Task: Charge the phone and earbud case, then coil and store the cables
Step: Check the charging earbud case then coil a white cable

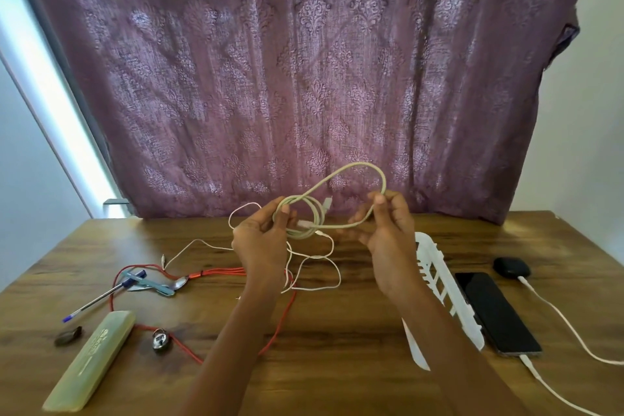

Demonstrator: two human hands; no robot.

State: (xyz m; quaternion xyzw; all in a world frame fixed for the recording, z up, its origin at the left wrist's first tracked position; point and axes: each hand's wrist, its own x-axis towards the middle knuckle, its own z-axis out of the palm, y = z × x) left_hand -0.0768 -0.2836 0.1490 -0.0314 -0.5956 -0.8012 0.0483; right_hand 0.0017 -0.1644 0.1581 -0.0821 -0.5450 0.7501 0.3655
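Observation:
Above the middle of the wooden table, both hands hold a pale beige cable partly wound into a coil. My left hand pinches the coiled loops. My right hand pinches the free strand, which arcs up in a big loop. A black phone lies at the right with a white cable plugged into its near end. The black earbud case sits behind it with another white cable attached. A thin white cable and a red cable lie loose below my hands.
A white slotted plastic tray lies left of the phone. At the left are pens, a spoon, a greenish case, a small padlock and a dark small object. A purple curtain hangs behind.

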